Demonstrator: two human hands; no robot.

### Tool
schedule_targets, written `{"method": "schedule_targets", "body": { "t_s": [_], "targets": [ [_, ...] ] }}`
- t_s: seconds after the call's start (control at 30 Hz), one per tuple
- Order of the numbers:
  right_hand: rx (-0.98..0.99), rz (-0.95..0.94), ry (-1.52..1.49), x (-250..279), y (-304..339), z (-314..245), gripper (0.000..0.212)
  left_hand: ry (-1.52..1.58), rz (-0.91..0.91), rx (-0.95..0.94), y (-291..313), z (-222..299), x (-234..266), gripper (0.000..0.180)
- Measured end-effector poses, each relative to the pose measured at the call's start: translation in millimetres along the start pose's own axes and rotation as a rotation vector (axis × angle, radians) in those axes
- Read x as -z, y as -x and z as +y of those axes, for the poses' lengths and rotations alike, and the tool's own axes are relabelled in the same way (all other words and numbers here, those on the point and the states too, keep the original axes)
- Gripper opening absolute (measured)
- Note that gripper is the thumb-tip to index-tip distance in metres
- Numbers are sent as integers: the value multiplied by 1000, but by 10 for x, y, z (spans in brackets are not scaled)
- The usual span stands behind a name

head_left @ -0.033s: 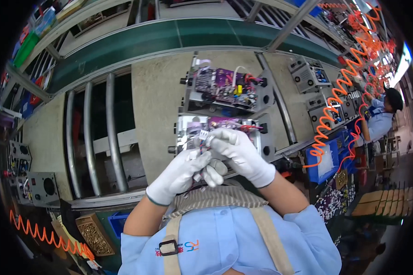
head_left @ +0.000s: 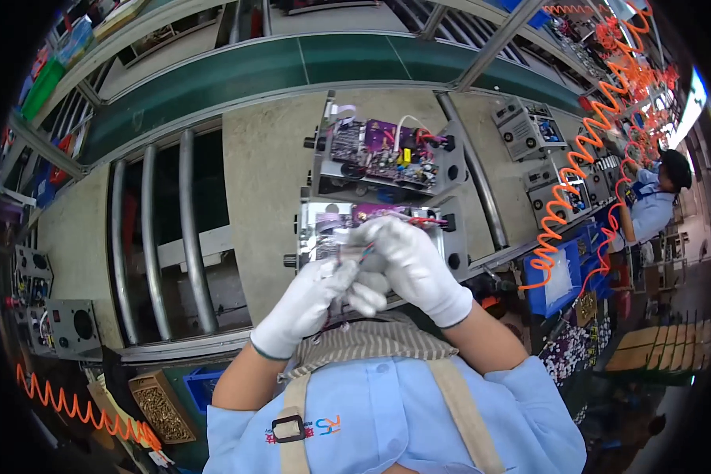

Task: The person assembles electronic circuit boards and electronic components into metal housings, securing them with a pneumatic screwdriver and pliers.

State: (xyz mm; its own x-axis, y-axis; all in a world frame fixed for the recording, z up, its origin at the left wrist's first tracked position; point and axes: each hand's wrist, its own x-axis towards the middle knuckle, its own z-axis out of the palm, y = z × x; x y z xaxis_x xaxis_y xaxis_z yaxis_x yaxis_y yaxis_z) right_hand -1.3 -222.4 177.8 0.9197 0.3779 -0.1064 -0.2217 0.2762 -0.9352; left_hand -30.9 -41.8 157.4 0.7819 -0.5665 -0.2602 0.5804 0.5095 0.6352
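Pinching a small bundle of coloured wires between them, the left hand and right hand, both in white gloves, have closed grips that meet just above an open metal chassis on the counter. Nothing has visibly shifted from the earlier view. A second chassis with a purple circuit board lies just beyond.

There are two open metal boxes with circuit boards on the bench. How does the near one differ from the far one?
The near box lies under the gloved left hand and right hand, which pinch thin wires over it; the far box sits untouched. The hands hide most of the near box, while the far box shows its purple board fully. Both are open-topped, with black knobs on their sides.
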Motion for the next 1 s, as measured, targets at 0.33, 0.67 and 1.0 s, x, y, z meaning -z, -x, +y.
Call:
{"method": "schedule_targets", "body": {
  "t_s": [0.33,0.67,1.0],
  "targets": [
    [-475,-179,369,258,567,55,18,-1221,22,-385,46,-284,-8,25],
    [-197,-287,912,-28,-119,-275,22,-702,188,-75,46,-9,257,27],
    [-259,93,1776,781,-1911,-314,27,-664,384,-212,-185,375,765,37]
  ]
}}
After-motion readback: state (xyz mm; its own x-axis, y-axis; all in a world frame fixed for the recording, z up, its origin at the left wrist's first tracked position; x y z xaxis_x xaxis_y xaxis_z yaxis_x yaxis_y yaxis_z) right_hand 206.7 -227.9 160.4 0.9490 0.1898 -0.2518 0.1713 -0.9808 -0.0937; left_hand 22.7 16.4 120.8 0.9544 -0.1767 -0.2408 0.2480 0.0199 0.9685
